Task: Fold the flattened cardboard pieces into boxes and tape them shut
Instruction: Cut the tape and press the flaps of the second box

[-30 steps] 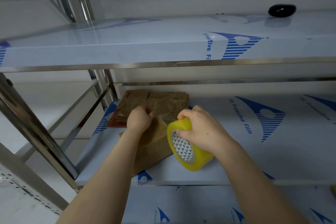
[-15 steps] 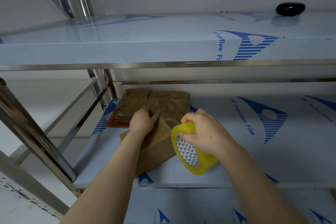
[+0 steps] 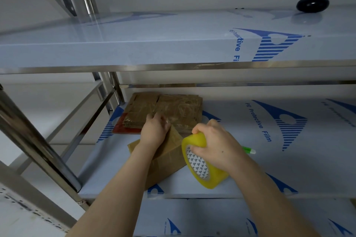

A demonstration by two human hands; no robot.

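A small brown cardboard box [image 3: 165,158] stands on the middle shelf [image 3: 289,169], partly under my arms. My left hand [image 3: 154,131] rests on its top far edge with fingers curled over the cardboard. My right hand [image 3: 213,148] grips a yellow roll of clear tape [image 3: 202,165], held upright against the box's right side. Behind the box lies a stack of flattened cardboard pieces [image 3: 165,109], wrapped in shiny tape, on top of a red sheet [image 3: 123,130].
A green and white pen [image 3: 249,150] lies on the shelf just right of my right hand. A black rounded object [image 3: 312,5] sits on the upper shelf [image 3: 134,44]. Steel posts [image 3: 38,140] stand at the left. A lower shelf [image 3: 212,217] shows below.
The view has shifted slightly. My right hand with the tape roll has moved a little to the right and down along the box. My left hand stays on the box's top.
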